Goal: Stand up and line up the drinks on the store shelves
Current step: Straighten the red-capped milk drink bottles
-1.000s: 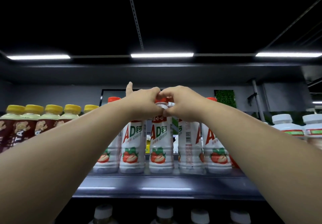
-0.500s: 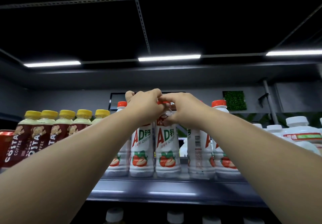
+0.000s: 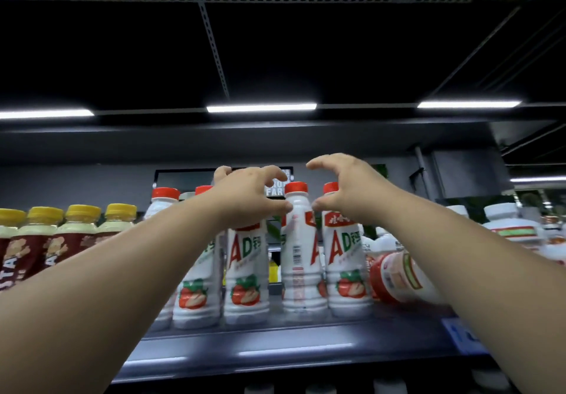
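Grey shelf (image 3: 275,344) carries bottles (image 3: 301,240) beneath black ceiling (image 3: 321,56)

Bottles (image 3: 298,234) look moulded from smooth white plastic, caps (image 3: 296,187) from red plastic; the shelf (image 3: 275,344) is painted metal, finished dark and slightly glossy.

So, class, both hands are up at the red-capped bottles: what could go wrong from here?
1. The red-capped white plastic bottle between the left hand and right hand stands close to its neighbours; a nudge might topple several.
2. The white bottle lying on its side, right of the row, could roll off the dark metal shelf.
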